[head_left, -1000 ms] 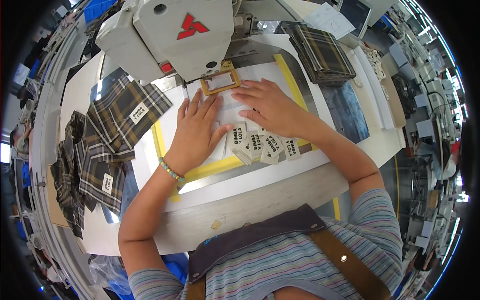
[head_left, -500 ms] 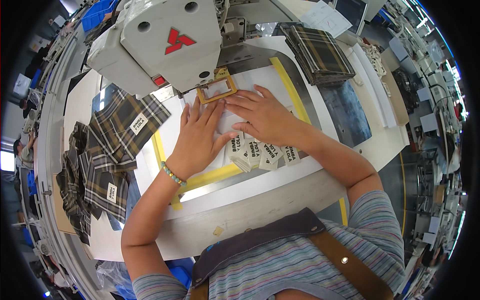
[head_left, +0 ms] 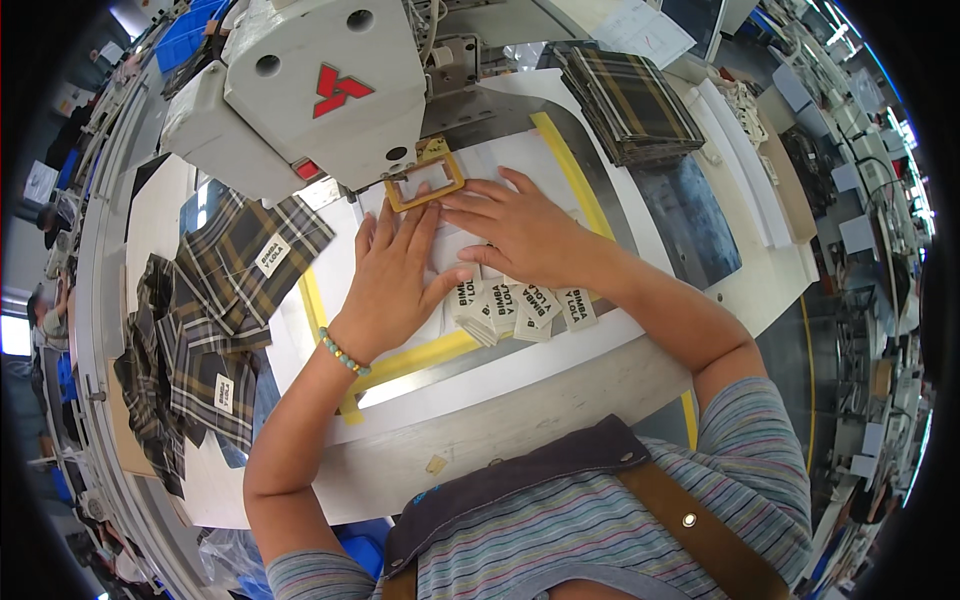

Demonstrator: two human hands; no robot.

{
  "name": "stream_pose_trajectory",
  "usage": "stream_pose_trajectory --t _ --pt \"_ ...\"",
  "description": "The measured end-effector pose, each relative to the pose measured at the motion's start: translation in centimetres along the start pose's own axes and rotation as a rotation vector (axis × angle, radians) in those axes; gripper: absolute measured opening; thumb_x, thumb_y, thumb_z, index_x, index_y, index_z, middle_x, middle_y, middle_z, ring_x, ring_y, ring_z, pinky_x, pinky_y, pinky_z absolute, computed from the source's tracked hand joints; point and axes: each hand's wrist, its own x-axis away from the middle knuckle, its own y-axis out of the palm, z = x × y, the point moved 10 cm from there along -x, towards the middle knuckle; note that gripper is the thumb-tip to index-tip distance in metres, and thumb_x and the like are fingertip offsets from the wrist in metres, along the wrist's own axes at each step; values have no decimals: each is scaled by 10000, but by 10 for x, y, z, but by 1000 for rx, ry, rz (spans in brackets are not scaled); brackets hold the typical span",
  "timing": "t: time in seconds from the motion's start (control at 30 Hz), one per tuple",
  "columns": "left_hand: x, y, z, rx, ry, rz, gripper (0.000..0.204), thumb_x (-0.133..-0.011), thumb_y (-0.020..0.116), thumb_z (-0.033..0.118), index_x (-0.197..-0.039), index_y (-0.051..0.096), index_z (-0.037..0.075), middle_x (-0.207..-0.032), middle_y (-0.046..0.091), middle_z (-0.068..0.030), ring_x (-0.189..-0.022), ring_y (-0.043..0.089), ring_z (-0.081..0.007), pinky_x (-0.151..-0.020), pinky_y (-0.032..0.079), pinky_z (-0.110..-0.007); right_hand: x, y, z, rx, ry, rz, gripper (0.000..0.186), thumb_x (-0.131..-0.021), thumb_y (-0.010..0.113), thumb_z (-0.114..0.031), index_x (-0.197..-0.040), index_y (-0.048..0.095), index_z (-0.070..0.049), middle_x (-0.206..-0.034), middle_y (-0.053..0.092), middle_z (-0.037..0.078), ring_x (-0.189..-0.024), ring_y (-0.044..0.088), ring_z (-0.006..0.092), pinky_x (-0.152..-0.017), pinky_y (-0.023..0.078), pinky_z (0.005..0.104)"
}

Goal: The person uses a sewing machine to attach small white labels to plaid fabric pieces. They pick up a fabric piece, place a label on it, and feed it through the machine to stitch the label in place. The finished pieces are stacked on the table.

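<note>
Both my hands lie flat on white material under the head of a white sewing machine (head_left: pixel 320 90). The index finger of my left hand (head_left: pixel 393 272), its fingers spread, reaches into a small yellow-brown rectangular clamp frame (head_left: pixel 455 187) below the machine head. My right hand (head_left: pixel 525 232) is stretched out too, its fingertips at the frame's right near corner. White fabric labels (head_left: pixel 503 312) with dark print are fanned out beneath and in front of my right palm. A white sheet (head_left: pixel 510 155) edged with yellow tape (head_left: pixel 570 165) lies under the hands.
Plaid fabric pieces (head_left: pixel 225 265), some with a white label on them, are heaped at the left. A neat stack of plaid pieces (head_left: pixel 635 105) stands at the far right. Beyond it lie papers (head_left: pixel 645 32); a blue crate (head_left: pixel 190 35) is at the far left.
The view has shifted slightly, moving the machine and table a little left in the picture. Both hands keep nearly the same pose at the clamp frame.
</note>
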Motion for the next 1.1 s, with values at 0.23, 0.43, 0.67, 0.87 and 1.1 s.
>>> stream_pose_trajectory --t 0.23,0.43,0.67,0.87,1.1 --pt "-1 0 0 -10 -2 29 873 -1074 522 618 -1644 363 -23 -1700 377 -234 -1582 300 -445 -1313 141 -581 0 -2 -2 -2 37 11 598 -1110 531 -471 -1519 584 -37 -1564 598 95 -1524 449 290 -1267 280 601" --pt "-4 1 -3 6 -16 34 874 -1065 533 633 -1635 366 -7 -1700 379 -227 -1580 308 -435 -1309 161 -584 -1 -2 -3 -30 42 -3 580 -1083 598 -415 -1518 586 -33 -1565 591 113 -1516 459 296 -1277 268 590" --pt "-6 -3 -1 49 -25 59 847 -1067 545 613 -1637 368 10 -1699 384 -218 -1576 319 -427 -1307 165 -583 1 -3 -3 5 35 8 580 -1087 582 -444 -1519 585 -57 -1562 595 97 -1525 448 279 -1270 278 607" --pt "3 -12 -3 82 20 20 843 -1054 580 585 -1619 405 -15 -1692 401 -241 -1606 290 -451 -1313 158 -608 12 -53 18 -93 -2 79 473 -1054 645 -398 -1364 698 -45 -1429 685 123 -1385 577 312 -1205 399 515" --pt "44 -29 4 234 111 2 985 -934 739 558 -1678 346 47 -1754 328 -200 -1643 239 -421 -1335 134 -584 73 -145 111 171 268 257 369 -1011 706 -307 -1282 747 -59 -1325 734 119 -1246 655 339 -1080 524 453"
